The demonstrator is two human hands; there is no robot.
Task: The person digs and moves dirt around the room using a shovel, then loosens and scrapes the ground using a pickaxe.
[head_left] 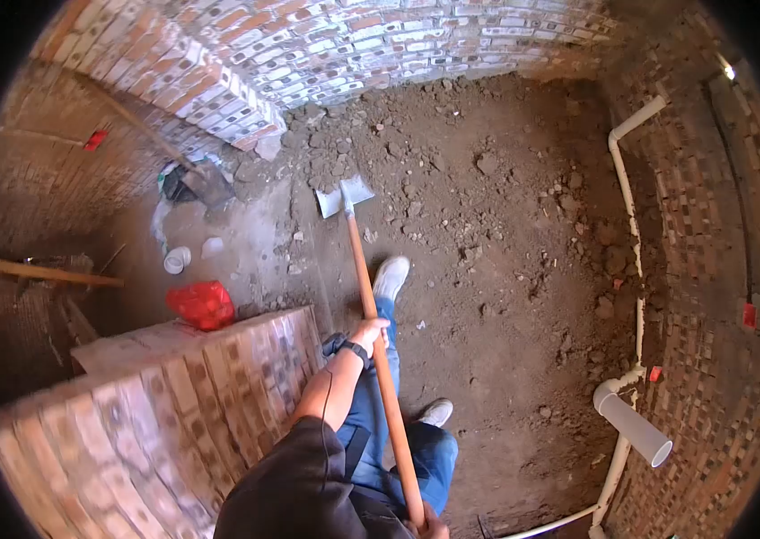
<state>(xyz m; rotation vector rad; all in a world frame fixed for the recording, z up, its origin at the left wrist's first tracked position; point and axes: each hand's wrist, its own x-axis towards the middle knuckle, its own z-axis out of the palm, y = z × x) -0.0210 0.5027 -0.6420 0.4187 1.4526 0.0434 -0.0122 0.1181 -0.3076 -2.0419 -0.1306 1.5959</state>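
A shovel [360,256] with a long wooden handle slants across the middle of the view. Its pale metal blade [357,189] is low over or touching the loose dirt; I cannot tell which. Partway down the handle, my left hand [369,334] is closed around the wood, with a dark watch on the wrist. My right hand [431,526] grips the handle's near end at the bottom edge, partly cut off. Both of my shoes, the nearer one [436,412] included, are on the ground beside the handle.
Lumpy soil [487,225] covers the floor up to the brick wall [371,45]. A low brick wall [173,386] with a red bag [201,305] stands at left. Another shovel [209,184] leans over a dark bag. White pipes [633,422] run along the right wall.
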